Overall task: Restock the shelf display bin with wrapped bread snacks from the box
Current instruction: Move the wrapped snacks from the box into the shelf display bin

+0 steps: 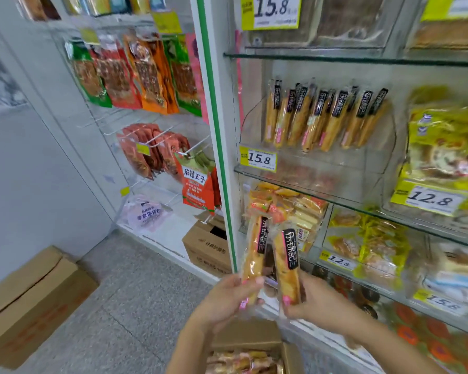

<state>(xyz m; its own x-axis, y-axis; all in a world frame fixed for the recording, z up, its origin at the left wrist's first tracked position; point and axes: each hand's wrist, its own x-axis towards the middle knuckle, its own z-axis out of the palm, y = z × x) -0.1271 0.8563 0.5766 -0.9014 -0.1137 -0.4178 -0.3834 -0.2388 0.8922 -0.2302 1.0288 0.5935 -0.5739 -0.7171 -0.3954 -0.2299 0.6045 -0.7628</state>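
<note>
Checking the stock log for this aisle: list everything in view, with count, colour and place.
held bread snacks: two, golden with black labels, one in each hand.
binned bread snacks: about ten, same colours, upright in display bin.
display bin: one, clear, on glass shelf.
open box: one, brown, below the hands, wrapped snacks inside.
closed box: one, brown, floor at left.
small box: one, brown, floor under hanging bags.
hanging bags: several, green, red, orange, upper left.
yellow packets: many, bins at right.
price tags: several, yellow, shelf edges.
left hand: grip on left snack.
right hand: grip on right snack.
</note>
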